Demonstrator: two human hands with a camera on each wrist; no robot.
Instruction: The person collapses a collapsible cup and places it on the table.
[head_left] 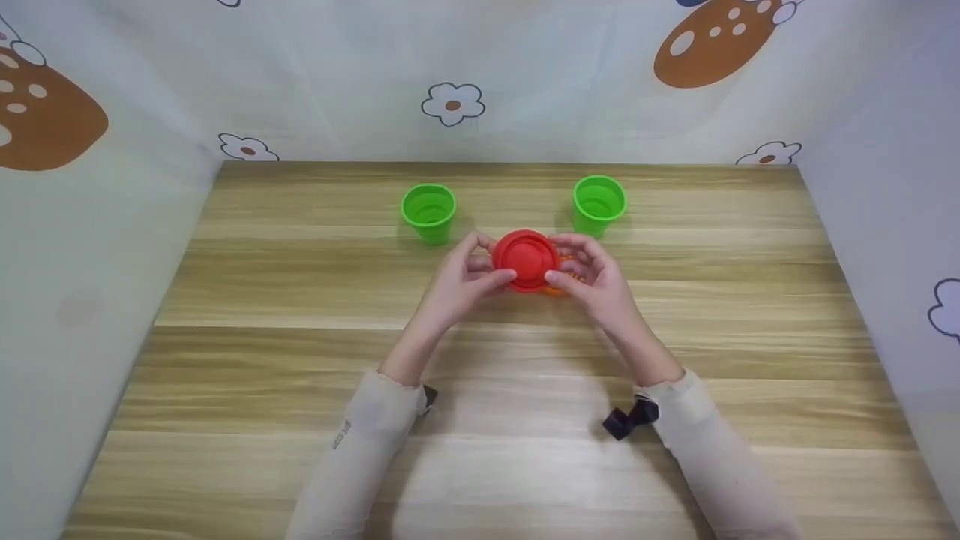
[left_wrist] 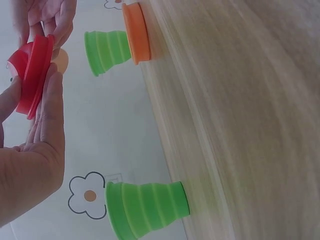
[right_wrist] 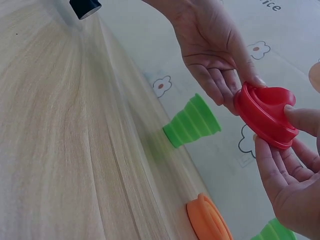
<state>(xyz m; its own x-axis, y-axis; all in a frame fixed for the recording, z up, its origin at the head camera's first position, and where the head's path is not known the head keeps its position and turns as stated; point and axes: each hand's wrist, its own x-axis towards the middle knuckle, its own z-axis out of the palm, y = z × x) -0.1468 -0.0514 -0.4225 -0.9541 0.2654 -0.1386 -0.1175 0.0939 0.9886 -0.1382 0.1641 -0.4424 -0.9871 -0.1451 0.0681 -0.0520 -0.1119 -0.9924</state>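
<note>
left grip (head_left: 460,282) and right grip (head_left: 598,282) pinching red cup (head_left: 527,259)
thumbs (head_left: 493,281) should be pressing evenly; orange cup (right_wrist: 207,218) sitting below grip

The backdrop (head_left: 337,82) rises behind the counter (head_left: 285,300), along the top of the frame. Near the counter's far edge I see a first cup (head_left: 431,217) left of upper centre and a second cup (head_left: 598,206) right of it, well apart. Before and between them, above the counter, is the held cup (head_left: 527,259), left hand (head_left: 460,281) and right hand (head_left: 604,289) either side. A folded cup (left_wrist: 137,35), partly hidden beyond it, sits on the counter.
</note>
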